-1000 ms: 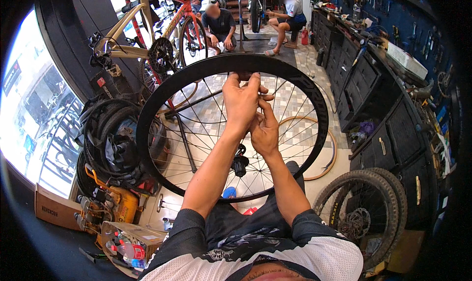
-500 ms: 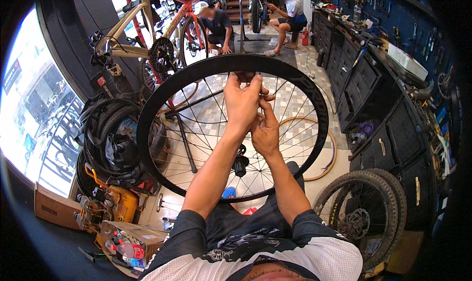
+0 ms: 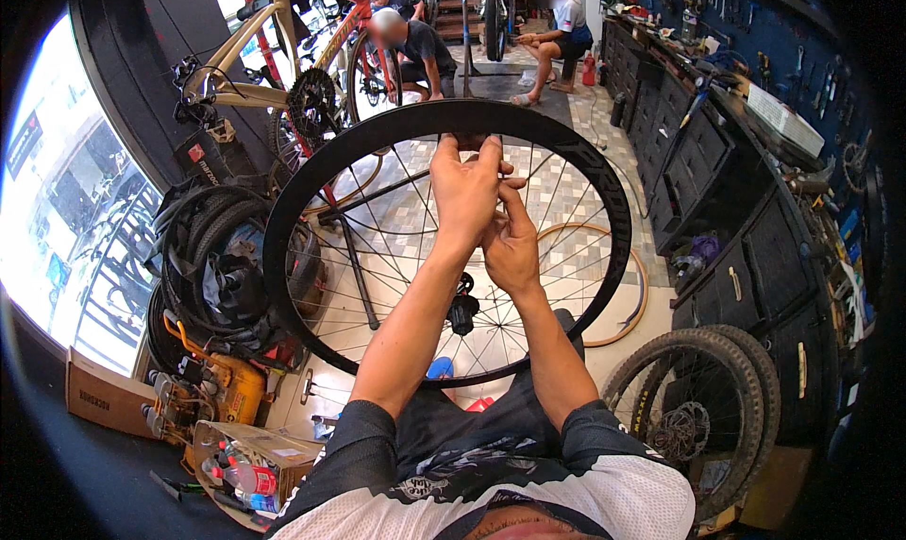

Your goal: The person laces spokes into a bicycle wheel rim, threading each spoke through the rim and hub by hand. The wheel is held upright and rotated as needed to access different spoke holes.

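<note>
A black deep-rimmed bicycle wheel [image 3: 619,228] stands tilted in front of me, with thin dark spokes and a black hub [image 3: 461,315] low in its middle. My left hand [image 3: 464,193] is closed at the far part of the rim, thumb and fingertips against its inner edge. Just below and to the right, my right hand [image 3: 512,249] is closed too, its fingers pinched together beside the left hand among the spokes. Whatever lies between the right fingertips is hidden or too small to make out.
Mountain bike wheels [image 3: 694,403] with knobbly tyres lean at right, by black drawer cabinets [image 3: 703,177]. A tan-edged tyre [image 3: 642,299] lies on the floor. Left are piled tyres [image 3: 203,243], a yellow machine [image 3: 236,389] and a box of bottles [image 3: 250,474]. Two people crouch or sit beyond.
My hands and the wheel stay almost in place, the rim's far edge slightly higher in view. Behind, the crouching person has leaned left and the seated person's hands have lowered.
</note>
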`<state>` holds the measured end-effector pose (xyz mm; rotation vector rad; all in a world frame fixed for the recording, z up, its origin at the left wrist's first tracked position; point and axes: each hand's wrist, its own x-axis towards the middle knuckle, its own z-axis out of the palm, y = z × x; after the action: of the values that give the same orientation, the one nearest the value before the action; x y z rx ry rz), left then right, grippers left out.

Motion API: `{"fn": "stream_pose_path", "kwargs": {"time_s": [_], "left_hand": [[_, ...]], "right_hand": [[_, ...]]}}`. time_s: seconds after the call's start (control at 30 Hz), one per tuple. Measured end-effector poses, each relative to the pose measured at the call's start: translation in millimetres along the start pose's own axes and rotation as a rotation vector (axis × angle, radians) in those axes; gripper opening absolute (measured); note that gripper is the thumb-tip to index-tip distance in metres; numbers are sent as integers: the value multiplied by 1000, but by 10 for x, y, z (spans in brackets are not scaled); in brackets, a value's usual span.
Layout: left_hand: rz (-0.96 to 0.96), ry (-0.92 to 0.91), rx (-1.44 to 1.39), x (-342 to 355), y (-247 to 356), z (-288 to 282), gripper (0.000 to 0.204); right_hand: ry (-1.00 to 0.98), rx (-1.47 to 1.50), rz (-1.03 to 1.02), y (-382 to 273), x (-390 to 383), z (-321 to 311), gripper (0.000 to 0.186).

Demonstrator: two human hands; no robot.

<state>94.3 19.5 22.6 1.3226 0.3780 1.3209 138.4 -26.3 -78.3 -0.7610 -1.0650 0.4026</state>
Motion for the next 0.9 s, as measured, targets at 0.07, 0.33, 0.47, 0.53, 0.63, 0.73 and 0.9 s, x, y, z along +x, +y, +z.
{"fn": "stream_pose_path", "kwargs": {"time_s": [0.07, 0.33, 0.47, 0.53, 0.63, 0.73, 0.9], "left_hand": [[2, 0, -13, 6, -27, -1, 15], [-71, 5, -120, 14, -43, -30, 15], [-55, 17, -89, 23, -27, -8, 17], [-22, 21, -93, 48, -72, -31, 18], [-74, 13, -68, 114, -82, -84, 20], [-67, 16, -16, 103, -87, -68, 22], [-17, 44, -32, 137, -130, -19, 23]], "right_hand": [[6, -26, -4, 49, 1, -29, 49], [-40, -16, 91, 73, -26, -77, 47], [-59, -32, 113, 86, -1, -115, 47], [-75, -10, 86, 62, 39, -93, 47], [-92, 52, 111, 25, 85, -50, 49], [-88, -48, 184, 18, 82, -74, 49], [-81, -58, 179, 98, 82, -98, 49]]}}
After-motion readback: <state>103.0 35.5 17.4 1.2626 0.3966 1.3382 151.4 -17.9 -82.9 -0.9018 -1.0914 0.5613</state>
